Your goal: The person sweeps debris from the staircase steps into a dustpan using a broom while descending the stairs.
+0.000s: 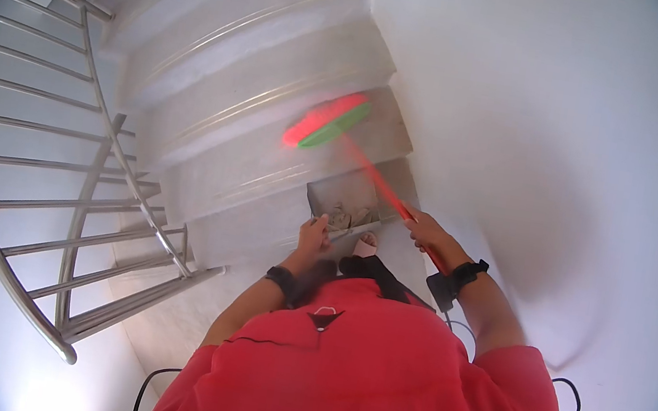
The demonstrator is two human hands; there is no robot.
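My right hand [430, 232] is wrapped round the red handle of a broom [379, 181]. The broom's head, with a green base and blurred red bristles, is over the stairs ahead of me. My left hand [314, 238] is closed at the near left corner of a box-like dustpan [331, 191], and its fingertips are partly hidden. Crumpled brownish debris [351, 216] lies inside the dustpan, close in front of my foot [367, 243].
Pale curved stairs [244, 116] with shiny strips along their edges rise ahead. A metal railing [88, 50] curves along the left side. A white wall [528, 125] borders the stairs on the right. Black cables [574, 404] hang beside my body.
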